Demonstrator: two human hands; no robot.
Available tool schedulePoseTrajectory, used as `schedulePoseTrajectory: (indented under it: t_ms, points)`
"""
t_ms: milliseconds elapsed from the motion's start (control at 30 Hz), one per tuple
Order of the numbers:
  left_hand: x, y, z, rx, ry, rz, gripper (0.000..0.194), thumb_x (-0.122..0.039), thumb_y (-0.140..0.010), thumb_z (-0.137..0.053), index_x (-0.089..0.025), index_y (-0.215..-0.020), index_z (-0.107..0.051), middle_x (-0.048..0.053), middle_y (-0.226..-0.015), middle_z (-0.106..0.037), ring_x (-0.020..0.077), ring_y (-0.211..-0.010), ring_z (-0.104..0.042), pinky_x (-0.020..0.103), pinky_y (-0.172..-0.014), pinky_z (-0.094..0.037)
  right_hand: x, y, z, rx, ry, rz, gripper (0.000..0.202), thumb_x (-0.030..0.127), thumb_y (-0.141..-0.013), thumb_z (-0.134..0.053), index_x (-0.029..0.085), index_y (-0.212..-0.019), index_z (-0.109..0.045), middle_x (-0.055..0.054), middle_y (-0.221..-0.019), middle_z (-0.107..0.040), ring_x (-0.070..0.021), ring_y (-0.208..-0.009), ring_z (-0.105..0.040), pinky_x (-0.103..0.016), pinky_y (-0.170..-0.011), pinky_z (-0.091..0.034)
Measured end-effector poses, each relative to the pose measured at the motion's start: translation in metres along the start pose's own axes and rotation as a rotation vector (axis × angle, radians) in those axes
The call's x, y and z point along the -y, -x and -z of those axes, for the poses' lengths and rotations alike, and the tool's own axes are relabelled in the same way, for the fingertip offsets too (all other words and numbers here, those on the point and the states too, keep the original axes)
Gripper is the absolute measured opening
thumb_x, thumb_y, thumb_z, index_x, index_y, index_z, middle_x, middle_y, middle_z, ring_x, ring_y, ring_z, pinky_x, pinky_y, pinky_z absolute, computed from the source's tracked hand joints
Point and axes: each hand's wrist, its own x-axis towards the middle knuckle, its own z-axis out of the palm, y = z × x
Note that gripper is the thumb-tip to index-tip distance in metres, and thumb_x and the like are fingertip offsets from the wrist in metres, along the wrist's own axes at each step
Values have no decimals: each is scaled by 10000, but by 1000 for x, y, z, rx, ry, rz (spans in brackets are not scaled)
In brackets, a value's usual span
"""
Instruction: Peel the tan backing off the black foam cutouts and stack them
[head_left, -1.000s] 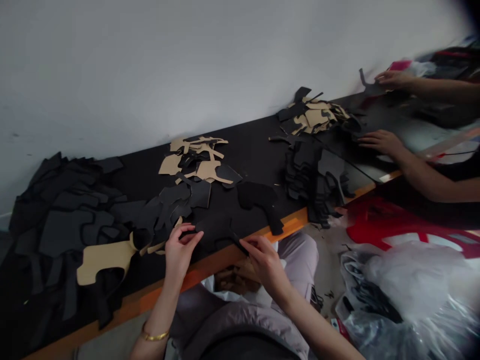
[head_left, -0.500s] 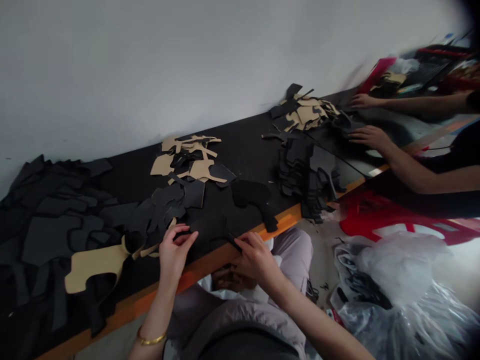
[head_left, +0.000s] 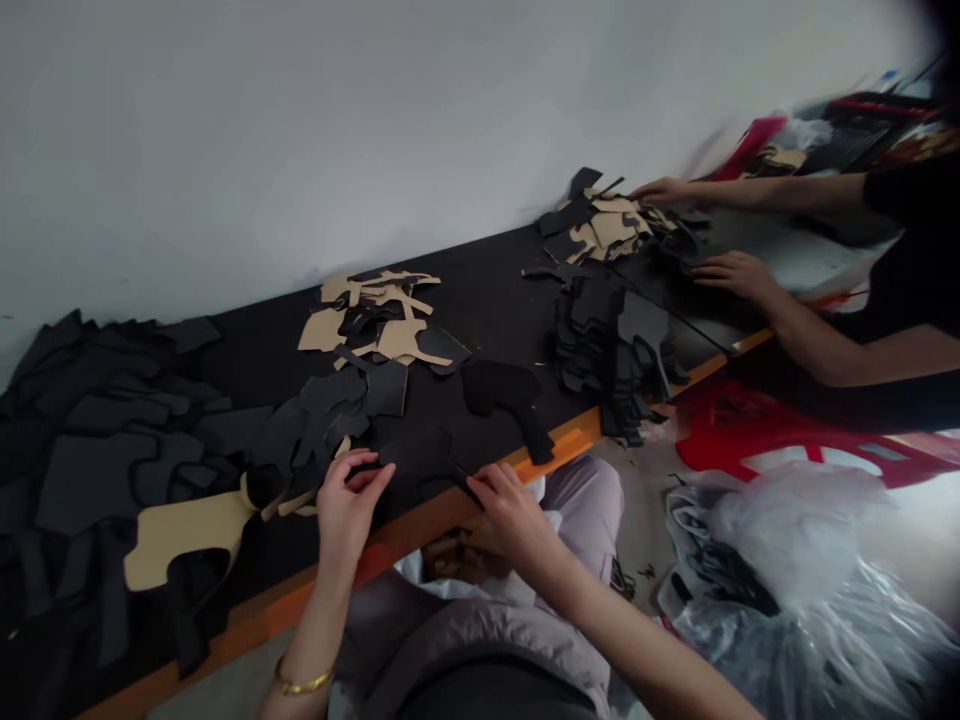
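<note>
A thin black cut-out piece (head_left: 412,462), apparently foam sheet, lies near the table's front edge between my hands, its outline faint against the black top. My left hand (head_left: 351,505) is at its left end, with thumb and curled fingers at the edge. My right hand (head_left: 517,510) pinches its narrow right end between thumb and forefinger. Just beyond my right hand lies another black cut-out (head_left: 506,395) with a tapering leg. To the left of my left hand are a tan-faced cut-out (head_left: 184,535) and overlapping black pieces (head_left: 341,405).
A big heap of black cut-outs (head_left: 97,430) covers the table's left end. Tan scraps (head_left: 401,335) lie toward the wall. Stacked black pieces (head_left: 641,325) overhang the orange edge (head_left: 574,440). A co-worker's hands (head_left: 735,272) reach in at right. Clear plastic bags (head_left: 795,560) sit on the floor.
My hands and the black piece stay almost still. The co-worker's far hand has moved left onto the scrap pile; the near hand has barely shifted.
</note>
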Motion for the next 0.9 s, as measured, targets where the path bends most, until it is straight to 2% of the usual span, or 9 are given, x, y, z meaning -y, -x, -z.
schedulePoseTrajectory:
  t_ms: [167, 367, 500, 667, 900]
  points:
    - [-1, 1, 0, 4, -15, -12, 314, -363, -620, -753, -169, -827, -618, 68, -1090, -569, 110, -659, -624, 254, -680, -519, 6, -2, 11, 74, 81, 23, 307, 26, -763, -555, 117, -1052, -604, -125, -937, -557, -241, -899, -488, -354, -776, -483]
    - [-5, 2, 0, 13, -34, 6, 314, -360, -626, -748, -172, -842, -618, 67, -1068, -582, 106, -660, -619, 249, -686, -516, -5, -7, 24, 169, -12, 68, 393, -34, -725, -528, 155, -1062, -598, -86, -963, -562, -198, -894, -517, -301, -771, -473]
    - [-5, 1, 0, 8, -39, 12, 323, -359, -620, -753, -172, -849, -622, 75, -1071, -593, 111, -663, -622, 256, -702, -517, -15, -11, 32, 203, -56, 93, 291, -45, -756, -501, 151, -946, -604, -58, -914, -579, -173, -881, -531, -276, -771, -462]
    - [-4, 0, 0, 11, -45, 16, 346, -375, -615, -753, -170, -861, -622, 86, -1075, -603, 122, -663, -626, 277, -715, -520, -14, -14, 40, 269, 26, 184, 198, 15, -839, -469, 137, -888, -617, -84, -922, -590, -174, -921, -527, -276, -788, -461]
    - [-4, -1, 0, 7, -54, 22, 376, -389, -602, -756, -158, -868, -625, 99, -1066, -615, 127, -660, -629, 285, -708, -528, -5, -25, 60, 477, 218, 279, 171, 41, -853, -475, 95, -909, -627, -117, -956, -598, -202, -978, -537, -300, -831, -483]
